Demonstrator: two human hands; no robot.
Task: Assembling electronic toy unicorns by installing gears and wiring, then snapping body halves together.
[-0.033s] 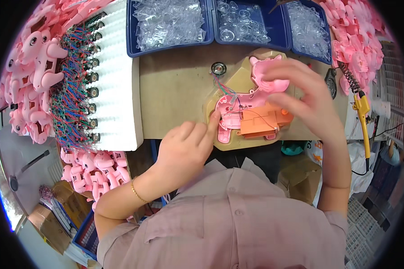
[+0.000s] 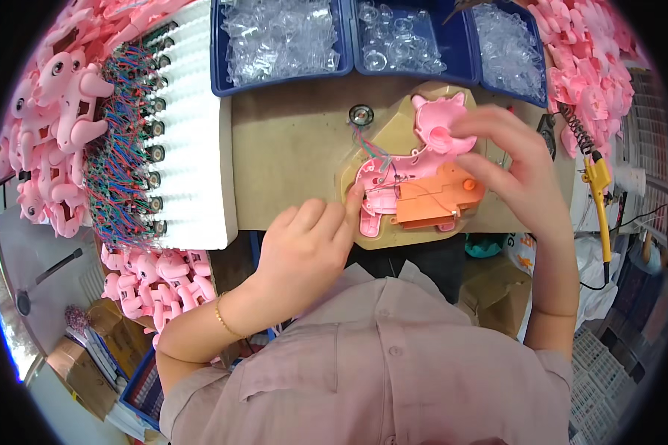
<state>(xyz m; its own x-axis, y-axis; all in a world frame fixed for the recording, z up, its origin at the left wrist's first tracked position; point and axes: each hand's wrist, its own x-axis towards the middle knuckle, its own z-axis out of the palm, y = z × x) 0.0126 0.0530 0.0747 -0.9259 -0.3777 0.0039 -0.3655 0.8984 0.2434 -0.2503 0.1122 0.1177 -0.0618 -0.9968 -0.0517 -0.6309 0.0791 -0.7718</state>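
Observation:
A pink toy shell half [image 2: 382,176], shaped like an animal, lies hollow side up in a tan, shaped holder [image 2: 350,165]. An orange plastic housing [image 2: 430,199] with thin wires across it rests over the lower body. My left hand [image 2: 304,241] is closed at the shell's left end: the index finger presses its edge, the others curl in, and the thumb is hidden. Over the right side, by the shell's rounded head, hovers my right hand [image 2: 516,159], its thumb and fingers apart with nothing seen between them. Coloured wires run from the shell to a small round speaker [image 2: 361,116].
Blue bins [image 2: 282,83] of clear plastic parts line the back of the table. To the left, a white foam block [image 2: 200,170] stands beside bundled wires and speakers [image 2: 130,148]. Pink toy parts [image 2: 70,104] pile up on both sides. A yellow tool [image 2: 598,178] hangs at right.
My right hand has drawn slightly right and down, so more of the shell's head shows. The orange housing looks slightly shifted or tilted. My left hand stays at the shell's left end.

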